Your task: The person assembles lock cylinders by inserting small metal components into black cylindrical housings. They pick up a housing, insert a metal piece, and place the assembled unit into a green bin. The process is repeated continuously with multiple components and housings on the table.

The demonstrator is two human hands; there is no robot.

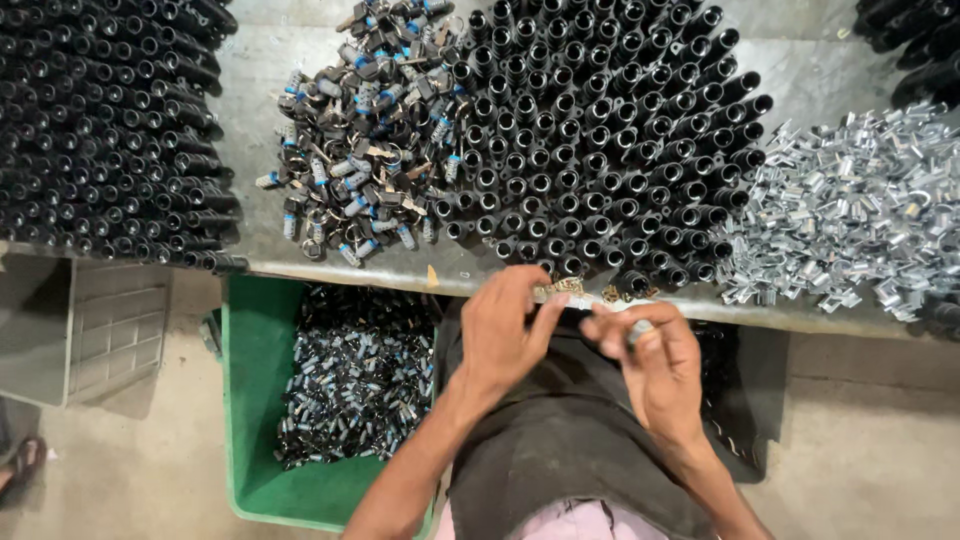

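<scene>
From the head camera, the left hand (500,335) pinches small brass-coloured pieces (562,289) at the near edge of the surface (250,130). The right hand (655,355), just beside, closes its grip on a small silvery part (638,331) (mostly hidden by the fingers). Black tubes (600,140) stand stacked just beyond both hands.

Both forearms rise bare from the near edge, angled inward. Left hand (503,335) is raised with its back to the camera, fingers curled, thumb and forefinger tips pinched together. Right hand (655,365) is just beside it, fingers bent inward, tips nearly meeting the left's. Wrists slightly flexed.
</scene>
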